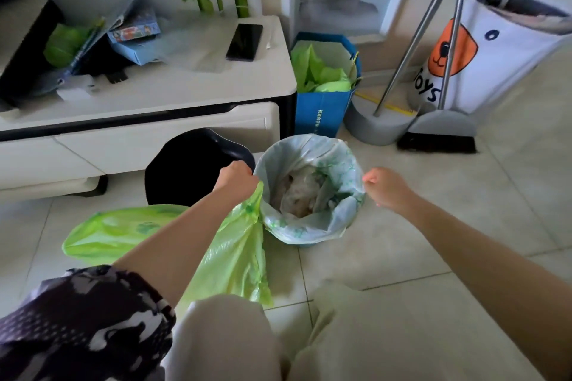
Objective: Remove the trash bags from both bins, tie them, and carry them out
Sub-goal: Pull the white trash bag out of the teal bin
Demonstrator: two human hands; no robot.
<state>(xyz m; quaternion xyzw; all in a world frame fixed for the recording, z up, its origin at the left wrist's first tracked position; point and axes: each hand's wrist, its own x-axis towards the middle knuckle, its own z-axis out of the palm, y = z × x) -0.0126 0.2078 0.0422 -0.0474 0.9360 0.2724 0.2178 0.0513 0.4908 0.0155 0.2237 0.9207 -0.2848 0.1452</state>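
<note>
Her left hand and right hand were fisted on the bin's pale bag rim, the left also holding a green bag; a lopsided pull could have spilled the trash.

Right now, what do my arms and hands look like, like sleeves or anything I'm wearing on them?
Both hands are bare, with no gloves. The left hand leads back to a short, loose sleeve in a dark fabric with a white blotchy, speckled print. The right hand and forearm are uncovered as far as the frame shows; no watch or bracelet is visible.
</note>
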